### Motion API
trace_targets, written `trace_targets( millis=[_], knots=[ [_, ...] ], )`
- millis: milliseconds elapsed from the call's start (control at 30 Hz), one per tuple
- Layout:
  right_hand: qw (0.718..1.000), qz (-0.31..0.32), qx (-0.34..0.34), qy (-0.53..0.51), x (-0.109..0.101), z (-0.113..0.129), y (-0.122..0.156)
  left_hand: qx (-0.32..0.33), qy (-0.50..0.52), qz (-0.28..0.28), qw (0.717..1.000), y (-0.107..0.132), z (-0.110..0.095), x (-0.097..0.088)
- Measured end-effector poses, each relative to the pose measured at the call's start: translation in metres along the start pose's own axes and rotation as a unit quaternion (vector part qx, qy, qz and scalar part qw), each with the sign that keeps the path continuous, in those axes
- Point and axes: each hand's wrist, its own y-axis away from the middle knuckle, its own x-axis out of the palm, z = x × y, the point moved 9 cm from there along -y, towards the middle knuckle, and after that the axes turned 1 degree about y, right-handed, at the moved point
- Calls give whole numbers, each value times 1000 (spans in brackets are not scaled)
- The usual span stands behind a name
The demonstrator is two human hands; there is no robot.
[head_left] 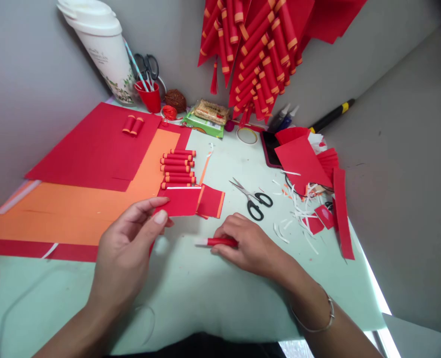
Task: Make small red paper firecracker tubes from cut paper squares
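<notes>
Two things are held; the left hand (133, 238) pinches red paper (183, 203) left of centre, best held by its edge, clear of the white strip (184, 187); the right hand (248, 243) grasps a red stick (221, 242) below centre, best kept level.

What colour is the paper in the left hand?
Red paper, with orange and white edges; best in head view.

A pale mint-green counter (190, 303) carries black-handled metal scissors (249, 195), blades slightly apart, with thin white paper shreds (301, 212) scattered to their right; toward the back lie a round tape roll (247, 143) and a dark-screened phone (270, 150); at left, large overlapping red and orange paper sheets (74, 219)
</notes>
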Motion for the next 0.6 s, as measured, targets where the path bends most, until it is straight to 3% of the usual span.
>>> trace_targets(
  millis=[133,233,333,500,600],
  knots=[
    [984,-127,58,-115,-28,-5,2,-9,-1,45,999,2,1,9],
    [964,-173,71,-186,-34,-1,5,13,-28,53,998,5,-10,14],
    [962,-179,65,-196,-32,10,5,37,-43,78,995,8,-18,19],
    [977,-169,8,-127,-24,39,4,73,-40,183,980,19,-19,37],
    [983,-150,-21,-107,-22,52,3,67,-42,192,978,22,-17,38]
  ],
)
